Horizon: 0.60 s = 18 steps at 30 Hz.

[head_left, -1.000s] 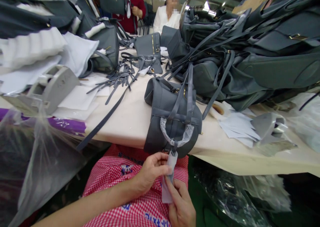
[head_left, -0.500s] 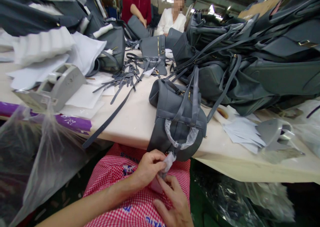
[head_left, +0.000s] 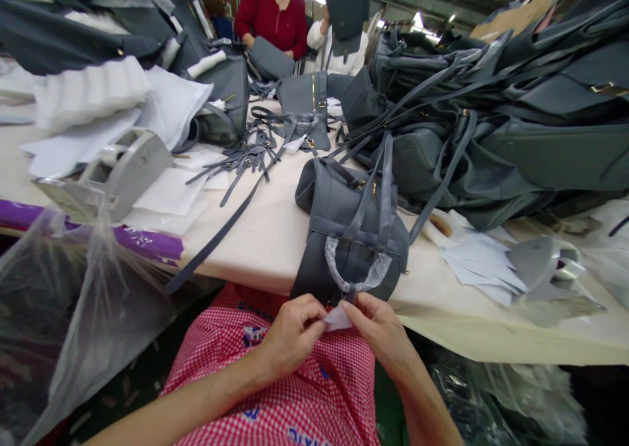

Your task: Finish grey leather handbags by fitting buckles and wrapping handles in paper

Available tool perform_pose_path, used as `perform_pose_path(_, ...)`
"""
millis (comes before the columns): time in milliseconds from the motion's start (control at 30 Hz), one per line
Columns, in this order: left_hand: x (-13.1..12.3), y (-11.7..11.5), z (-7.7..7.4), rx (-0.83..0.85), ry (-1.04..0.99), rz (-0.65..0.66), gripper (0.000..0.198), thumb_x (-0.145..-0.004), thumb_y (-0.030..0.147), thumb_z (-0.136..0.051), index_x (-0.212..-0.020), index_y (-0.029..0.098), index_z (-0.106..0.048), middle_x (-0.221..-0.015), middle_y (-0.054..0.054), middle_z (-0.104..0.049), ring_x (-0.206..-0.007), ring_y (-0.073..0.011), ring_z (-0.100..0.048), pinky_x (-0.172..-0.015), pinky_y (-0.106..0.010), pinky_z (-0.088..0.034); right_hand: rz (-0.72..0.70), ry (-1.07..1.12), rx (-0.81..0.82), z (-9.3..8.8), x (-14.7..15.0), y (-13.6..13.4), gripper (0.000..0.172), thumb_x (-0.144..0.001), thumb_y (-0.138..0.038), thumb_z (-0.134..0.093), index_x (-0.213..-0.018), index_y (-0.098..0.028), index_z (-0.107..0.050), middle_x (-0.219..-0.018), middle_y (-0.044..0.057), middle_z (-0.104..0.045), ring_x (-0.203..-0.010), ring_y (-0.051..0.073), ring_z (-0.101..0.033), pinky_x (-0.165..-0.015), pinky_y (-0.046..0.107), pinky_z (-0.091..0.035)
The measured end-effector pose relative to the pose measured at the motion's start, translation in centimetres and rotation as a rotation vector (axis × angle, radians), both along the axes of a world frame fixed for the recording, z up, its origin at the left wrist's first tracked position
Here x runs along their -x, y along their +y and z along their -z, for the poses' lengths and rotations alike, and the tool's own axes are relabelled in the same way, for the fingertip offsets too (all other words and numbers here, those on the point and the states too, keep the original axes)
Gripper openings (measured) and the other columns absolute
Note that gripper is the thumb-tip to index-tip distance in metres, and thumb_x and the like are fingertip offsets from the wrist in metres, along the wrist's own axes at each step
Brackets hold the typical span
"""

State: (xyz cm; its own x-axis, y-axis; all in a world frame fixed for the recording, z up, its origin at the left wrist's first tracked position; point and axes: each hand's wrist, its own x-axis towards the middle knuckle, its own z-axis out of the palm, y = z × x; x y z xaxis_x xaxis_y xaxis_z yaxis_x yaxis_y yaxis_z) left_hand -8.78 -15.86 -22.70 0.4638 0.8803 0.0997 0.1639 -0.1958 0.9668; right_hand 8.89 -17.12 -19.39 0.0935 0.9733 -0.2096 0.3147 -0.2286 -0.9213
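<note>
A grey leather bag (head_left: 346,226) lies at the near edge of the cream table (head_left: 260,236), its top handle (head_left: 356,282) wrapped in clear film. Just below that handle, over my red checked apron, my left hand (head_left: 292,334) and my right hand (head_left: 381,331) both pinch a small white piece of wrapping paper (head_left: 338,318) from either side. The fingers of both hands are closed on it.
A high pile of grey bags (head_left: 515,112) fills the right. Loose grey straps (head_left: 246,154), white sheets (head_left: 170,190), a grey tape dispenser (head_left: 118,171) and a second one (head_left: 545,266) lie on the table. Clear plastic bags (head_left: 73,315) hang at left. Two people work at the far end.
My right hand has come up from below to meet the left one just under the handle. The long paper strip is now folded short between both hands. A far person has lifted a bag.
</note>
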Motion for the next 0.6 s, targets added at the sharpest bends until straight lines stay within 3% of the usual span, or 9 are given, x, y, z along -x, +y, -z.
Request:
perform_pose_path(100, -0.1, 0.2, 0.4, -0.093, 0.026, 0.003, 0.020, -0.085, 0.008, -0.048, -0.076, 0.016, -0.064, -0.082, -0.006, -0.060, -0.079, -0.0166, -0.057, -0.073, -0.027, -0.043, -0.023, -0.213, -0.101, 0.3, -0.5, -0.1, 0.026, -0.074, -0.040, -0.065, -0.058, -0.021, -0.057, -0.050, -0.005, -0.053, -0.048, 0.012, -0.046, -0.046, 0.023, -0.033)
perform_pose_path(233, -0.4, -0.2, 0.6, -0.194, 0.061, 0.046, 0.022, -0.088, 0.008, -0.043, -0.077, 0.016, -0.060, -0.084, -0.008, -0.059, -0.079, -0.0175, -0.056, -0.073, -0.027, -0.043, -0.038, -0.688, -0.218, 0.1, 0.4, -0.6, 0.011, -0.075, -0.026, -0.056, -0.064, -0.022, -0.053, -0.061, -0.002, -0.059, -0.056, 0.015, -0.053, -0.052, 0.025, -0.032)
perform_pose_path(367, -0.5, -0.9, 1.1, -0.146, 0.044, 0.070, 0.018, -0.080, 0.006, -0.045, -0.069, 0.017, -0.054, -0.074, -0.003, -0.054, -0.073, -0.0158, -0.053, -0.067, -0.026, -0.039, -0.022, -1.056, -0.258, 0.0, 1.5, -1.2, 0.009, -0.078, -0.021, -0.050, -0.069, -0.022, -0.048, -0.059, -0.001, -0.059, -0.053, 0.016, -0.055, -0.052, 0.027, -0.025)
perform_pose_path(433, -0.4, -1.0, 1.6, -0.018, 0.021, 0.043, 0.015, -0.075, 0.008, -0.049, -0.064, 0.018, -0.052, -0.069, -0.001, -0.053, -0.070, -0.0148, -0.052, -0.065, -0.025, -0.038, -0.097, -1.118, -0.308, 0.1, 1.4, -1.3, 0.012, -0.082, -0.020, -0.047, -0.070, -0.022, -0.048, -0.058, -0.001, -0.059, -0.051, 0.016, -0.057, -0.051, 0.028, -0.023)
perform_pose_path(600, 0.0, -0.8, 2.4, 0.608, -0.145, 0.005, 0.012, -0.070, 0.027, -0.057, -0.065, 0.018, -0.051, -0.060, 0.002, -0.056, -0.051, -0.0127, -0.054, -0.051, -0.024, -0.040, -0.268, -1.217, -0.368, 0.2, 0.3, -0.3, 0.015, -0.089, -0.021, -0.046, -0.076, -0.022, -0.054, -0.057, 0.000, -0.065, -0.047, 0.015, -0.060, -0.048, 0.029, -0.019)
